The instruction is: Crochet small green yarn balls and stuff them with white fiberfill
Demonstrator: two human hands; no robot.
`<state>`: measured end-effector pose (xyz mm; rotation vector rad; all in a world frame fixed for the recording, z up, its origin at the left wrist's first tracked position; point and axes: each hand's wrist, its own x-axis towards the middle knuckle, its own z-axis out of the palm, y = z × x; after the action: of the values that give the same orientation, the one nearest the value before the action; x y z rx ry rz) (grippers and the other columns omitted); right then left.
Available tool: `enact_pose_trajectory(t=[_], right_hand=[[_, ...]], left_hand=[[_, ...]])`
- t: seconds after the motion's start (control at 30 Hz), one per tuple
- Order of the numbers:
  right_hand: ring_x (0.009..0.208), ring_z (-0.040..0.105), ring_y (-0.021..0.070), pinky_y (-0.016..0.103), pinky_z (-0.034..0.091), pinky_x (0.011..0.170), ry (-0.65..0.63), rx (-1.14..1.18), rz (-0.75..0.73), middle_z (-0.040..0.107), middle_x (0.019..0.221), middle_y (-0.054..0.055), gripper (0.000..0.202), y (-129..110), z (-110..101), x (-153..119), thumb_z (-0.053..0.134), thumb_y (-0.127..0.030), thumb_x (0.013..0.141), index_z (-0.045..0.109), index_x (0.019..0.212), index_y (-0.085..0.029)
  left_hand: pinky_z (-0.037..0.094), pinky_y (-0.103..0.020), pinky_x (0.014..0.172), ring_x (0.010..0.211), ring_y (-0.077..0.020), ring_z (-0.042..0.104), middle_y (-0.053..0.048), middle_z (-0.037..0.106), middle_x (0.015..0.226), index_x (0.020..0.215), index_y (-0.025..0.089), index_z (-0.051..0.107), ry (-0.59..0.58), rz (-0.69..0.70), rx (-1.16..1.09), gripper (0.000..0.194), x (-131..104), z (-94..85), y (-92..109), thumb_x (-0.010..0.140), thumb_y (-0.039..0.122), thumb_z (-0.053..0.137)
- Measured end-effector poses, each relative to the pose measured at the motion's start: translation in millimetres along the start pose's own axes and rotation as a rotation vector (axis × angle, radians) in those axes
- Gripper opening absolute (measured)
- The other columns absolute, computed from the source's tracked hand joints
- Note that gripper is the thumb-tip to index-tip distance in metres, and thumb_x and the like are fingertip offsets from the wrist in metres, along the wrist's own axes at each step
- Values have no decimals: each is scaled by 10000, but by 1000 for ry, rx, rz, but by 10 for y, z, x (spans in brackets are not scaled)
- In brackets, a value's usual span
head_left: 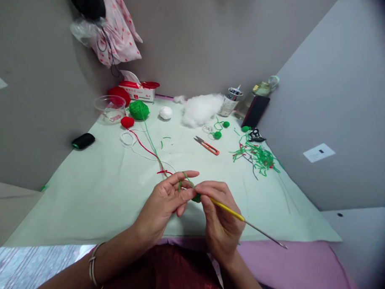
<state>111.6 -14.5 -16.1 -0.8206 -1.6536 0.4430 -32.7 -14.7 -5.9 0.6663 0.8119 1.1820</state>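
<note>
My left hand [165, 198] pinches a small dark green crocheted piece [196, 197] between thumb and fingers, with green yarn looped over its raised index finger. My right hand [221, 217] holds a crochet hook by its yellow handle [226, 209]; the metal shaft points down to the right. The fingertips of both hands meet at the green piece, which they mostly hide. From my left hand, green yarn runs back to a green yarn ball [139, 110]. Red yarn [145, 148] leads to a small red ball [127, 122].
Orange-handled snips [206, 145] lie beyond my hands. White stuffing [201, 110], a white ball [165, 112], a cup [231, 102] and a dark phone [256, 111] stand farther back. Yarn scraps [261, 158] are at right, a black spool [83, 141] at left.
</note>
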Motion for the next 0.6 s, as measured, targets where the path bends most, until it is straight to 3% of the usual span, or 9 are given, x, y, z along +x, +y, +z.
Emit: enact_pose_trajectory(t=[0.3, 0.6], right_hand=[[928, 693, 170, 304, 590, 756, -46, -16, -12, 760, 982, 38, 359, 38, -32, -14, 579, -7, 971, 726, 1176, -263], [944, 677, 149, 279, 580, 788, -93, -41, -11, 732, 999, 33, 342, 70, -98, 24, 562, -1, 979, 714, 1168, -242]], left_hand=[[239, -256, 553, 540, -44, 372, 43, 554, 764, 1058, 190, 787, -13, -27, 2, 278, 15, 17, 14, 826, 324, 860], [236, -246, 536, 539, -28, 395, 42, 568, 798, 1077, 179, 773, -41, -4, -13, 302, 38, 49, -24, 835, 344, 848]])
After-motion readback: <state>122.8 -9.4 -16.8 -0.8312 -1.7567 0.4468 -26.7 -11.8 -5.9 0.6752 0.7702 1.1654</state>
